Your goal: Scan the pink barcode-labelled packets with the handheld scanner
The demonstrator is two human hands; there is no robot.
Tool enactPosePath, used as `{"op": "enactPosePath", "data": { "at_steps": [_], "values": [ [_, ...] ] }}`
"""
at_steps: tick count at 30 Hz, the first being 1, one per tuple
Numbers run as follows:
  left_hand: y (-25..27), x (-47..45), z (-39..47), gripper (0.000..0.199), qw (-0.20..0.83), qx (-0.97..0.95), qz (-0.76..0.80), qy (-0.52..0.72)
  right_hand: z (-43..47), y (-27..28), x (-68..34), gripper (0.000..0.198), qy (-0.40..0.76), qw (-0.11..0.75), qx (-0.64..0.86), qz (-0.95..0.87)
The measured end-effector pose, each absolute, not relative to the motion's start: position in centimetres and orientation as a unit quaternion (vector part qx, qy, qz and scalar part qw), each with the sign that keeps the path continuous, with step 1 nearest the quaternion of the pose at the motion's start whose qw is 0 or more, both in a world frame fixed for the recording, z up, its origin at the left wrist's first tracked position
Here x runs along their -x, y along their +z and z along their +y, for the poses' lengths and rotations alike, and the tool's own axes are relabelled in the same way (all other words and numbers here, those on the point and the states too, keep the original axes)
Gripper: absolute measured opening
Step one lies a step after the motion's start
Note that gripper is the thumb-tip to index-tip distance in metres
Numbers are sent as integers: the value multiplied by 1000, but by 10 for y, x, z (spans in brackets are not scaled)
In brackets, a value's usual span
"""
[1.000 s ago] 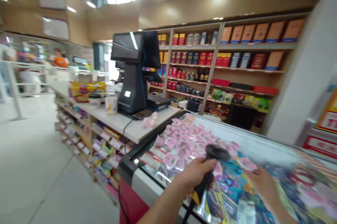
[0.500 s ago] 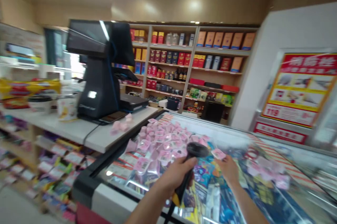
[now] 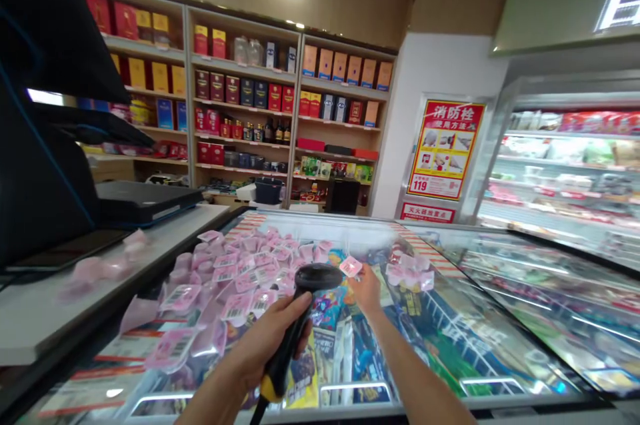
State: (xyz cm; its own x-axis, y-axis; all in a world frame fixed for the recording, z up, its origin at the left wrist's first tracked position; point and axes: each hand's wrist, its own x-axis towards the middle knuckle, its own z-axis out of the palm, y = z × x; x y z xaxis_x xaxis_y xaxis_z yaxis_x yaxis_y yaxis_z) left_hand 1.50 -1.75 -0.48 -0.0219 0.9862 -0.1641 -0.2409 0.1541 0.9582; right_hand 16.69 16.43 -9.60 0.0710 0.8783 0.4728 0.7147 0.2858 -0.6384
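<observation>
My left hand is wrapped round the handle of a black and yellow barcode scanner, its head raised over the glass lid of a freezer. My right hand pinches a small pink cup with a printed film lid, just right of the scanner's head. Left of the scanner, many similar pink cups lie heaped on the glass, several with barcodes facing up. A smaller group of pink cups rests on the glass to the right of my right hand.
On the left, a counter carries a dark checkout terminal and a few loose pink cups. Bagged goods show through the freezer glass. Shelves of boxes and a red and yellow poster stand behind.
My view has turned right and come nearer the freezer, so the terminal sits further left. Both hands keep their holds on the scanner and the cup.
</observation>
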Motion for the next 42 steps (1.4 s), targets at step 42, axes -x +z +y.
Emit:
{"op": "enactPosePath", "data": {
  "at_steps": [42],
  "values": [
    [0, 38, -39, 27, 507, -372, 542, 558, 154, -88, -106, 52, 210, 381, 502, -748]
  ]
}}
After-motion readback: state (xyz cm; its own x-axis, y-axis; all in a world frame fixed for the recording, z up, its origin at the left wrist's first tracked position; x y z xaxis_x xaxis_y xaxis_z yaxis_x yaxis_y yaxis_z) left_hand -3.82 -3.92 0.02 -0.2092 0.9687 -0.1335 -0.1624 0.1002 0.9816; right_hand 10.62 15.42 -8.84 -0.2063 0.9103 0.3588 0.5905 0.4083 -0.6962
